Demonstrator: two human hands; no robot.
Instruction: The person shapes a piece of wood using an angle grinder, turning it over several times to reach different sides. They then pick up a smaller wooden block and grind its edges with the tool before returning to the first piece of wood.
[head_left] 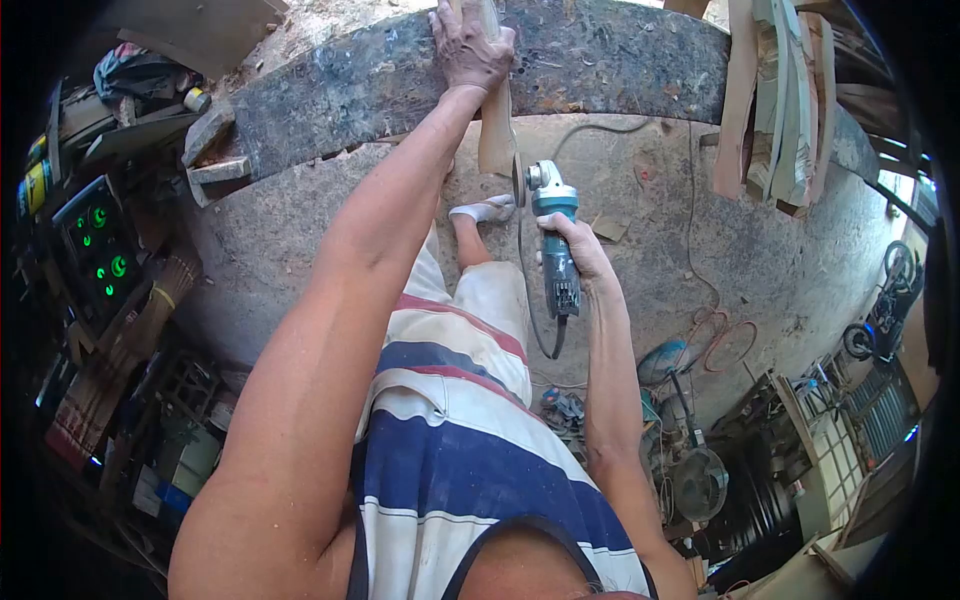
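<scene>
2 hands, both full. L hand (470,50) is closed round 1 wood pc (496,135), pressing it on the surface (330,105); its near end sticks out past the edge. R hand (585,248) is wrapped round 1 angle grinder (561,285), teal & blk body w/ metal head. Its 1 thin round disc (519,180) is edge-on at the wood's R side nr the end; can't tell if touching. 1 blk cord (560,340) runs off the grinder's base.

Wood: pale, smooth-looking, long w/ curved edges. Surface: dark, scuffed, paint-flecked. Several rough wood strips (790,110) bunched at R, overlapping, no exact ct. Floor (290,240): dusty, concrete-like. 1 yellow can (36,187) far L; label too small to read.
</scene>
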